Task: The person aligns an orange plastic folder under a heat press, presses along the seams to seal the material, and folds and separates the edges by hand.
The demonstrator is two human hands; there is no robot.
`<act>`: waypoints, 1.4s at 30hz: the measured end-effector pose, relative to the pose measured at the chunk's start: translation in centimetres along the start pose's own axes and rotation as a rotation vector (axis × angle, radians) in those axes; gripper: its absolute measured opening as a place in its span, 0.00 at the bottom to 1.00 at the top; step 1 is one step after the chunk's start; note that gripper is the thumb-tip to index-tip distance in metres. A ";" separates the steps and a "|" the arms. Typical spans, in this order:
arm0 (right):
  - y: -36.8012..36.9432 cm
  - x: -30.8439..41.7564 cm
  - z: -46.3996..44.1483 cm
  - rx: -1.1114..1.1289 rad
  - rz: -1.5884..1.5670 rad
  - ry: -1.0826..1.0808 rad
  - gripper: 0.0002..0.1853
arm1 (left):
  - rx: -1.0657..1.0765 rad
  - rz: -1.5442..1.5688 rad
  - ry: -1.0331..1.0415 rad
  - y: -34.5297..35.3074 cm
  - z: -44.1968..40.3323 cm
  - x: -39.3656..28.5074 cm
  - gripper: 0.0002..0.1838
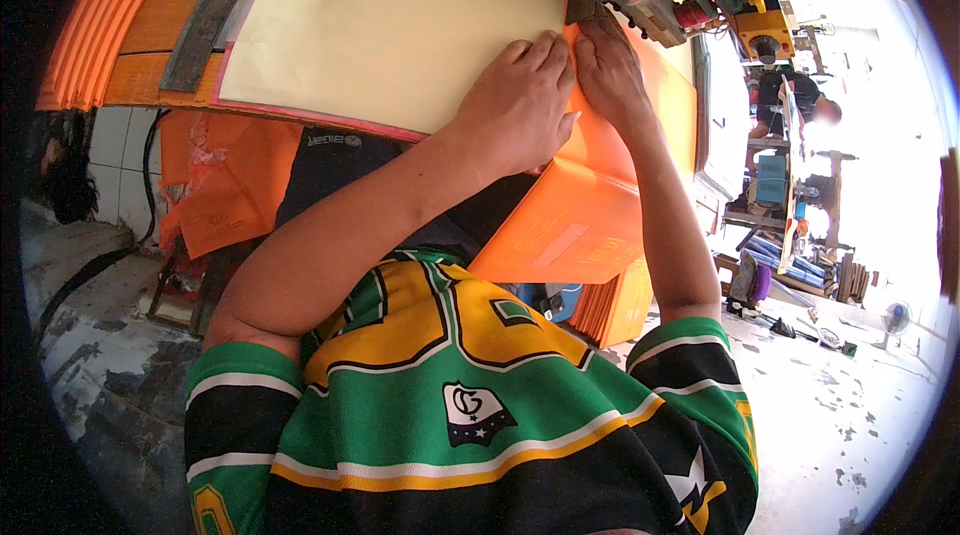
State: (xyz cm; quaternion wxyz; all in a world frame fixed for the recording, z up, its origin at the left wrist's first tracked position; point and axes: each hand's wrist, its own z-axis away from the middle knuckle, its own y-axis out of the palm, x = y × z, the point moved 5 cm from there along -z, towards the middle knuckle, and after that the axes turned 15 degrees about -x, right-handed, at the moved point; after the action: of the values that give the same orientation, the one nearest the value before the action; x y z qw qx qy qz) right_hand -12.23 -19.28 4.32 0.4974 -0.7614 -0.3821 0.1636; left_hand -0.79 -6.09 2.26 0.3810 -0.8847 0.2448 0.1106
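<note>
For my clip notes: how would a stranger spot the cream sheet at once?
From the green jersey, look up to the left hand. The large cream sheet spreads leftward from it, its pale colour unlike the orange sheet under the right hand.

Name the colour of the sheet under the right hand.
The sheet is orange, as the head view shows.

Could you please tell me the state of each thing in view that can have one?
Left hand: palm down, nothing visibly gripped
Right hand: palm down on orange sheet
Orange sheet: spread under right hand
Cream sheet: lying flat
Orange stack: piled
Fan: cannot tell if running
</note>
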 end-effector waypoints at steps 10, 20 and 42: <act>-0.1 0.0 0.1 -0.027 -0.009 -0.032 0.29 | -0.016 0.024 -0.005 -0.1 0.0 0.0 0.39; 0.3 -0.6 0.2 0.031 0.017 0.028 0.29 | -0.022 0.015 0.005 0.1 0.0 0.1 0.38; 0.6 -0.8 0.9 -0.029 -0.064 0.082 0.30 | -0.016 0.034 0.002 0.0 0.2 0.2 0.38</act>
State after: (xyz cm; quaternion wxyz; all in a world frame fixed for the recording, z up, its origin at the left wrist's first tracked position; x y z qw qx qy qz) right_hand -13.12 -19.42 3.28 0.5065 -0.7622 -0.3878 0.1106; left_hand -0.62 -5.99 2.11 0.3718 -0.8835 0.2593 0.1184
